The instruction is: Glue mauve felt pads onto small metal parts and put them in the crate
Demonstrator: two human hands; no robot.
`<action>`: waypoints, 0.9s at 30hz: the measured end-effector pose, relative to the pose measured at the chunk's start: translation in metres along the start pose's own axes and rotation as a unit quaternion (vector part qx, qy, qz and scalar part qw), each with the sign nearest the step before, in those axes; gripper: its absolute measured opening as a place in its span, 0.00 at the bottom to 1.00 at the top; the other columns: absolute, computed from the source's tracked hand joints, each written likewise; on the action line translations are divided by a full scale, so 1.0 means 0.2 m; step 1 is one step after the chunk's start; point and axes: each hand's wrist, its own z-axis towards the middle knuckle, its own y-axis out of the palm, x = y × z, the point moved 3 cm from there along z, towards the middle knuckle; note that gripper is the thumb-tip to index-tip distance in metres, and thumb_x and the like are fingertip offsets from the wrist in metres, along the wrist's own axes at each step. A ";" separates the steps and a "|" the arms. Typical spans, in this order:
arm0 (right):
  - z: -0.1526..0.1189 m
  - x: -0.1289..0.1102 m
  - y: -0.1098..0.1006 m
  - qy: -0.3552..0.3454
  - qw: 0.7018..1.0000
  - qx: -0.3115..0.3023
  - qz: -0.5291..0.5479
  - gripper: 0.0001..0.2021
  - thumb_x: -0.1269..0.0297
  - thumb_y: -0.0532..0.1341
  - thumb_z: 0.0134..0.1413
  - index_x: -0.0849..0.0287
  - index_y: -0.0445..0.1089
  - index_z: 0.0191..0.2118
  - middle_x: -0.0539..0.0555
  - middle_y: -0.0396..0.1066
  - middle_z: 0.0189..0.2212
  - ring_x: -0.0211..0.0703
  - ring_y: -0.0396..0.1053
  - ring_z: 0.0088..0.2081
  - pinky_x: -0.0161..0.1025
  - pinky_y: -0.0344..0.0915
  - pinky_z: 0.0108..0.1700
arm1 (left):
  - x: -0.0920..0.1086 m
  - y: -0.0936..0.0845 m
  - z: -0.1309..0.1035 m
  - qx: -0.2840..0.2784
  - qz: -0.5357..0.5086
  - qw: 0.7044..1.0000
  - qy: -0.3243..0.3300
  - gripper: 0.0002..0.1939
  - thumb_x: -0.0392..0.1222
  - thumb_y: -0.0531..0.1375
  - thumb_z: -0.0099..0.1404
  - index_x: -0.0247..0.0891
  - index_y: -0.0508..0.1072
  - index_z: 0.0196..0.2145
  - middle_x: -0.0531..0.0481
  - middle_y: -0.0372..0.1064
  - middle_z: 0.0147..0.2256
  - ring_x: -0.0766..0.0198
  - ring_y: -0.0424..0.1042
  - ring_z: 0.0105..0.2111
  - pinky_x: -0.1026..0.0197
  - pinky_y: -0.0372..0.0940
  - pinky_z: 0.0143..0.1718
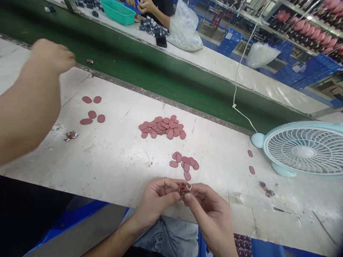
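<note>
My left hand (158, 200) and my right hand (210, 210) meet above the near edge of the white table (120, 157). Between their fingertips they both pinch a small dark red piece (184, 189) with a whitish edge; its details are too small to make out. Just beyond the hands lies a small group of flat oval reddish pieces (187, 167). Farther back, a larger heap of the same ovals (160, 126) is spread on the table.
A light blue fan (304, 151) stands at the right, near two loose ovals and a dark red scrap cluster (266, 189). Another person's arm (32, 103) reaches over the table at the left, by several ovals (92, 114). A green belt (128, 82) runs behind.
</note>
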 end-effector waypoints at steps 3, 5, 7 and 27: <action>0.00 -0.01 -0.02 -0.002 1.000 -0.020 -0.006 0.07 0.61 0.67 0.61 0.54 0.77 0.44 0.54 0.80 0.38 0.44 0.77 0.37 0.37 0.76 0.40 | 0.00 0.00 -0.01 0.013 0.023 1.000 0.003 0.04 0.33 0.71 0.58 0.38 0.81 0.29 0.45 0.82 0.44 0.57 0.79 0.45 0.59 0.70 0.48; 0.00 -0.03 -0.03 0.002 0.999 -0.032 -0.019 0.06 0.62 0.67 0.61 0.54 0.77 0.43 0.54 0.80 0.39 0.44 0.78 0.37 0.37 0.76 0.40 | 0.00 0.01 -0.03 0.022 0.032 0.999 -0.005 0.03 0.34 0.72 0.58 0.38 0.82 0.28 0.45 0.83 0.41 0.58 0.79 0.42 0.60 0.71 0.45; -0.01 -0.03 -0.04 0.002 0.999 -0.043 -0.034 0.06 0.62 0.68 0.60 0.54 0.77 0.42 0.54 0.80 0.39 0.44 0.78 0.38 0.36 0.76 0.41 | -0.01 0.03 -0.04 0.032 0.034 0.999 -0.019 0.04 0.37 0.72 0.57 0.37 0.82 0.26 0.45 0.82 0.37 0.61 0.78 0.37 0.63 0.71 0.39; -0.15 0.04 -0.09 -0.021 0.995 -0.019 0.094 0.05 0.65 0.67 0.61 0.51 0.78 0.43 0.52 0.78 0.40 0.44 0.77 0.37 0.40 0.78 0.40 | -0.08 0.13 -0.14 0.059 0.071 0.996 -0.012 0.05 0.41 0.71 0.59 0.38 0.83 0.28 0.44 0.82 0.40 0.60 0.78 0.37 0.64 0.71 0.33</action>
